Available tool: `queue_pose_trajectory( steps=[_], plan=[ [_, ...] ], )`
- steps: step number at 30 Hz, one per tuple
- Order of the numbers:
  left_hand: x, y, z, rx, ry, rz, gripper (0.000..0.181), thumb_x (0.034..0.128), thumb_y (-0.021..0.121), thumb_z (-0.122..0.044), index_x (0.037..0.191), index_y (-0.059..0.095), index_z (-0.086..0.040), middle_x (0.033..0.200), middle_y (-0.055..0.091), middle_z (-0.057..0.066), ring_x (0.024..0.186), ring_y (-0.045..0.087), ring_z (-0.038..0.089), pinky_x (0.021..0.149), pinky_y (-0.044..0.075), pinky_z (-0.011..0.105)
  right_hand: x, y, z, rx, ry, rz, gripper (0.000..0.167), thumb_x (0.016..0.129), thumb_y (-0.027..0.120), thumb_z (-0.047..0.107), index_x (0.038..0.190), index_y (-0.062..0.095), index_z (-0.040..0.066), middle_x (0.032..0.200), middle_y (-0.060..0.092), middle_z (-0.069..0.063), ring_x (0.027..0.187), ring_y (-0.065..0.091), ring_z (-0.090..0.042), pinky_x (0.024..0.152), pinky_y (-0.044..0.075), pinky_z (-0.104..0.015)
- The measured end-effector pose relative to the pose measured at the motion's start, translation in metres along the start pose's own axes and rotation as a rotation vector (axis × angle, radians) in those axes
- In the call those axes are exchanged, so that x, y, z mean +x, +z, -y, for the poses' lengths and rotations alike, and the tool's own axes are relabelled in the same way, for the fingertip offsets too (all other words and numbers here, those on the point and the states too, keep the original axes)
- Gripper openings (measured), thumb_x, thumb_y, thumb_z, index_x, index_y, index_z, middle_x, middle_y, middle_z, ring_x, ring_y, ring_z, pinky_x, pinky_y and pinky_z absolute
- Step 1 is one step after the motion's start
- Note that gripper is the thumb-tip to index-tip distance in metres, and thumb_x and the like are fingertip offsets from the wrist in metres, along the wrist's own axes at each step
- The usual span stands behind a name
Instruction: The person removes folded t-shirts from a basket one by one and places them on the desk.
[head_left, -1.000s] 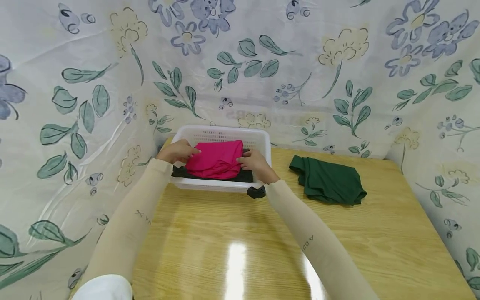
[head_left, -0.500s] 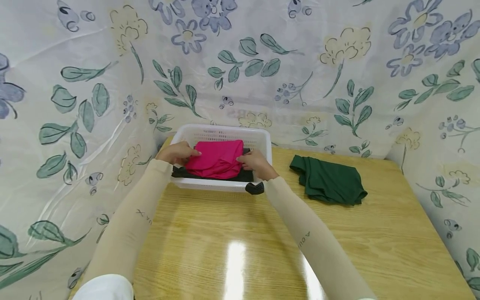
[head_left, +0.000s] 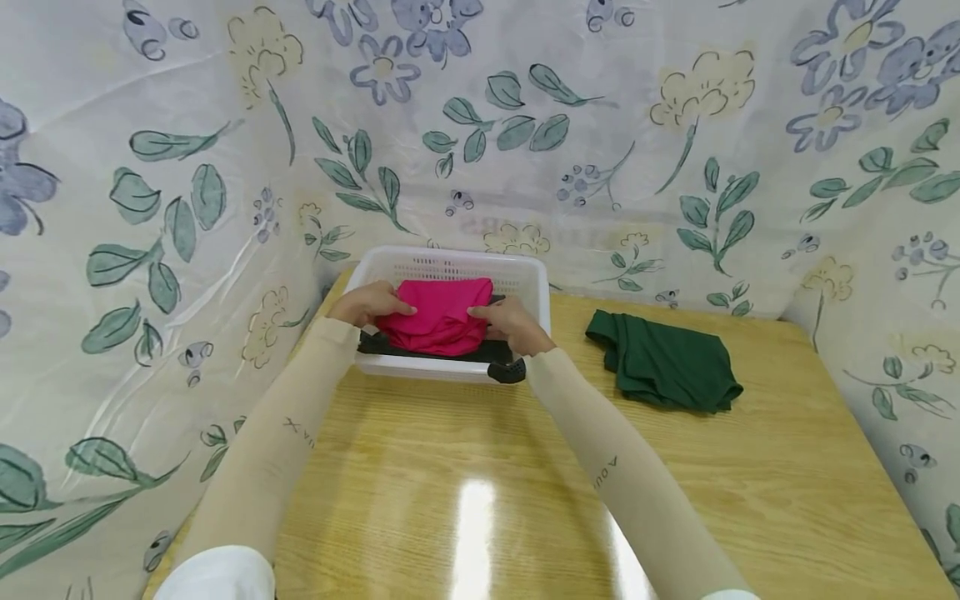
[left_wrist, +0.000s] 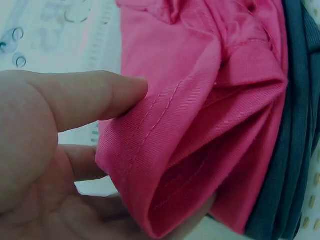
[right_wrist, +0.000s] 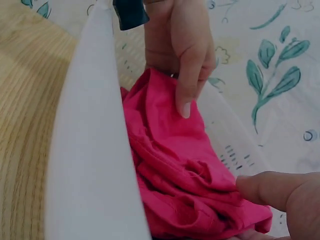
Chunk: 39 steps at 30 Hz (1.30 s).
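Note:
A folded pink garment (head_left: 442, 310) with double-stitched hems lies on dark folded cloth (head_left: 480, 352) inside a white plastic basket (head_left: 420, 366). At its left edge my left hand (head_left: 367, 304) pinches the pink fabric, thumb on top and fingers underneath; the left wrist view shows this thumb (left_wrist: 110, 95) and an open fold of the garment (left_wrist: 170, 135). On the right side my right hand (head_left: 516, 323) pinches the other edge, its thumb (right_wrist: 265, 187) on top. Its other fingers are mostly hidden under the cloth.
A folded dark green garment (head_left: 667, 362) lies on the wooden table (head_left: 405, 467) to the right of the basket. Flower-printed sheeting (head_left: 480, 183) hangs behind the table and on both sides. A black wrist device (head_left: 507, 372) sits by the basket's front right corner.
My left thumb has come further over the pink garment's left edge. The right hand keeps its place at the right edge. The head view has shifted slightly.

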<state>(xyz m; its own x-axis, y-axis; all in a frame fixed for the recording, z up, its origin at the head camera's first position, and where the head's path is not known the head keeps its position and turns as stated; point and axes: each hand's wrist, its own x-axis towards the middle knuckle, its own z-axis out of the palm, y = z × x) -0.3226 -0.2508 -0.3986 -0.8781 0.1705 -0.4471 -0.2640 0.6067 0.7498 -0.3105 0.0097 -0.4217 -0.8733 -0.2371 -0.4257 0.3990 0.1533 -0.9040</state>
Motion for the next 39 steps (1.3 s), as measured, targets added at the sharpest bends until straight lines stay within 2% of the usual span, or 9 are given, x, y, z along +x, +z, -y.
queue_pose_trajectory(
  steps=[4,8,14,19,23,29,31,34,39],
  plan=[
    [-0.001,-0.001,-0.004,0.158,0.000,-0.029,0.023,0.1004,0.065,-0.019,0.087,0.061,-0.001,0.071,0.052,0.000,0.064,0.052,0.011,0.063,0.051,0.030,0.003,0.001,-0.001,0.013,-0.012,0.006,0.043,0.096,0.074,0.013,0.128,0.055,-0.009,0.103,0.068,-0.012,0.085,0.068,-0.020,0.094,0.057,-0.038],
    [0.001,0.000,-0.003,0.215,-0.006,-0.039,0.022,0.1007,0.063,-0.021,0.097,0.061,0.000,0.077,0.051,0.002,0.067,0.051,0.012,0.063,0.053,0.033,0.006,0.001,-0.003,0.004,-0.013,0.003,0.049,0.097,0.074,0.014,0.136,0.054,-0.009,0.108,0.069,-0.014,0.088,0.068,-0.021,0.095,0.056,-0.038],
    [0.001,-0.004,-0.003,0.137,-0.036,-0.071,0.021,0.1011,0.062,-0.017,0.096,0.053,0.001,0.079,0.051,0.004,0.066,0.051,0.012,0.064,0.052,0.029,0.006,0.002,-0.004,0.020,-0.037,0.002,0.060,0.098,0.071,0.012,0.150,0.045,-0.004,0.125,0.067,-0.020,0.097,0.068,-0.025,0.099,0.054,-0.041],
    [0.000,-0.004,-0.005,0.082,-0.075,-0.069,0.033,0.1028,0.059,-0.018,0.118,0.045,0.008,0.098,0.051,0.012,0.075,0.055,0.014,0.069,0.054,0.031,0.005,0.002,-0.004,0.021,-0.043,-0.003,0.062,0.099,0.070,0.010,0.152,0.042,-0.006,0.129,0.065,-0.021,0.099,0.067,-0.024,0.102,0.052,-0.042],
    [0.000,-0.004,-0.005,0.072,-0.089,-0.053,0.044,0.1035,0.058,-0.019,0.129,0.040,0.012,0.107,0.050,0.015,0.079,0.058,0.015,0.072,0.056,0.032,0.006,0.001,-0.005,0.002,-0.053,0.000,0.052,0.098,0.071,0.010,0.143,0.051,-0.007,0.112,0.068,-0.014,0.090,0.066,-0.020,0.103,0.051,-0.044],
    [0.003,-0.003,-0.003,0.053,-0.094,-0.019,0.042,0.1033,0.059,-0.020,0.127,0.040,0.010,0.107,0.049,0.015,0.082,0.056,0.018,0.073,0.054,0.034,0.006,0.002,-0.007,-0.029,-0.084,0.002,0.029,0.096,0.074,0.014,0.116,0.066,-0.007,0.086,0.066,-0.005,0.076,0.063,-0.015,0.099,0.054,-0.044],
    [0.004,-0.002,-0.002,0.056,-0.094,-0.023,0.035,0.1029,0.060,-0.019,0.121,0.043,0.007,0.102,0.050,0.012,0.080,0.055,0.016,0.071,0.052,0.032,0.006,0.004,-0.007,-0.061,-0.098,-0.005,0.033,0.096,0.076,0.016,0.117,0.066,-0.006,0.091,0.066,-0.005,0.079,0.064,-0.015,0.097,0.055,-0.042],
    [0.005,-0.002,-0.001,0.030,-0.088,-0.028,0.024,0.1018,0.062,-0.014,0.109,0.046,0.003,0.092,0.051,0.008,0.073,0.054,0.012,0.068,0.051,0.027,0.005,0.008,-0.006,-0.104,-0.108,-0.032,0.045,0.095,0.077,0.019,0.129,0.060,-0.007,0.110,0.065,-0.009,0.093,0.065,-0.017,0.094,0.057,-0.039],
    [0.004,-0.003,0.000,-0.049,-0.072,-0.020,0.023,0.0993,0.066,-0.007,0.102,0.044,-0.001,0.088,0.048,0.005,0.070,0.052,0.010,0.064,0.049,0.024,0.003,0.013,-0.002,-0.177,-0.121,-0.096,0.054,0.095,0.076,0.018,0.138,0.054,-0.006,0.132,0.058,-0.015,0.108,0.057,-0.021,0.097,0.054,-0.038]
  ],
)
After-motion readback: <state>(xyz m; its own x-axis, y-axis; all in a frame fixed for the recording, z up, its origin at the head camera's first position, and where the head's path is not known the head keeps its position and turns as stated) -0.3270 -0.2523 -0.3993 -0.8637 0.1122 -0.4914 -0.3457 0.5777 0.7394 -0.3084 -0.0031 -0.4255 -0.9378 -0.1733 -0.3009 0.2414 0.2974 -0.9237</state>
